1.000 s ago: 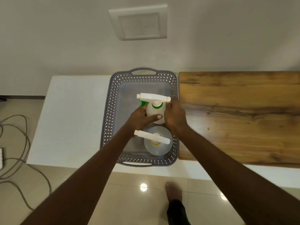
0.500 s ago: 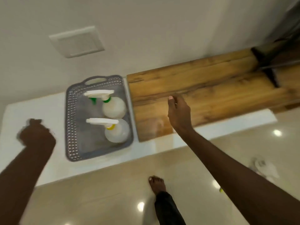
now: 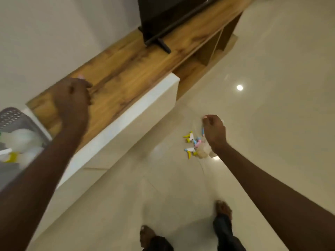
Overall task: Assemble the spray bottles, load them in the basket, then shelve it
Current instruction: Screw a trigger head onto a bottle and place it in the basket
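The grey perforated basket (image 3: 10,116) sits at the far left edge on the white counter, holding two clear spray bottles (image 3: 21,140), one with a yellow collar. My left hand (image 3: 72,100) hovers over the wooden top, fingers curled, holding nothing I can see. My right hand (image 3: 214,131) is out over the floor, fingers loosely curled and empty. On the floor beyond it lies a pile of loose spray heads and bottles (image 3: 194,145) in yellow, blue and pink, partly hidden by my wrist.
A long wooden cabinet top (image 3: 126,66) runs along the wall, with a white drawer front (image 3: 126,124) and open wooden shelves (image 3: 208,51) below. A dark TV (image 3: 163,15) stands on it. Glossy tiled floor (image 3: 272,87) spreads right; my feet (image 3: 223,209) are below.
My view has swung right, away from the basket. Both hands have let go of the bottle in the basket, and my right hand has moved out toward the pile on the floor.
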